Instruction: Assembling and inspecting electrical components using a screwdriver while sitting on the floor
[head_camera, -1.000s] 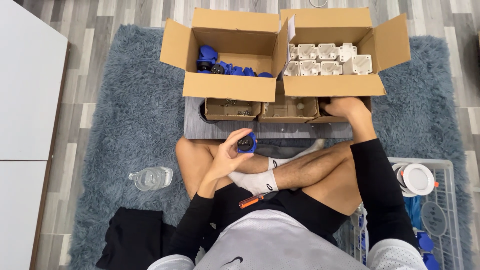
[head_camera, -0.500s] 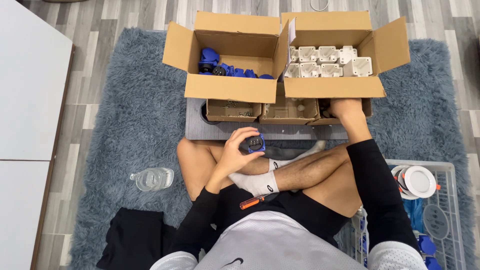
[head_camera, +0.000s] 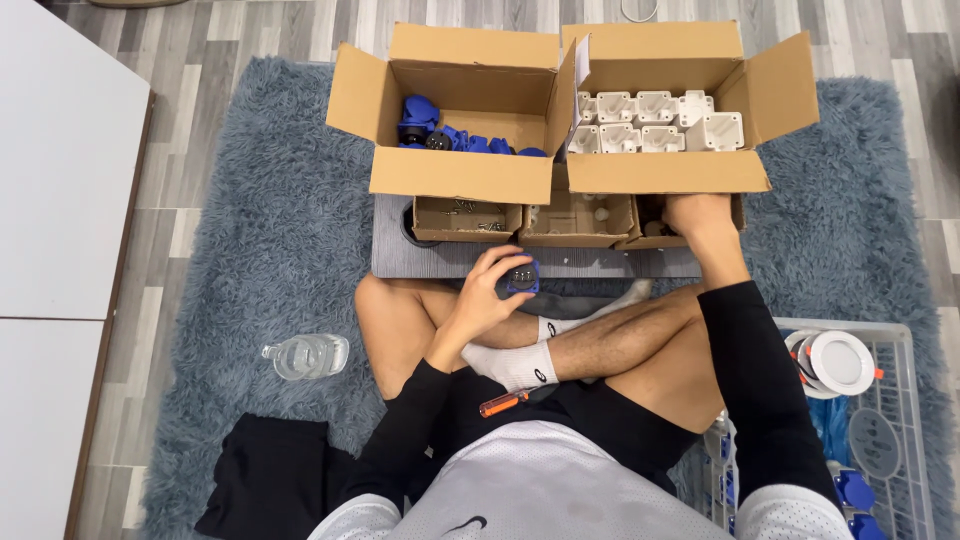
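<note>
I sit cross-legged on a grey-blue shaggy rug. My left hand (head_camera: 490, 290) grips a small blue plastic socket part (head_camera: 521, 277) with a dark round face, just above my left knee and near the grey board (head_camera: 400, 258). My right hand (head_camera: 700, 215) reaches into the rightmost small cardboard tray (head_camera: 655, 225) under the flap of the big box; its fingers are hidden there. An orange-handled screwdriver (head_camera: 503, 403) lies in my lap.
Two large open cardboard boxes stand ahead: the left box (head_camera: 455, 180) holds blue parts, the right box (head_camera: 665, 172) holds white square housings. A wire basket (head_camera: 900, 400) with round white and blue items sits at my right. A water bottle (head_camera: 305, 356), black cloth (head_camera: 265, 480) and white cabinet (head_camera: 60, 180) are left.
My left hand has carried the blue part forward, from above my shin towards the grey board. My right hand stays in the small tray.
</note>
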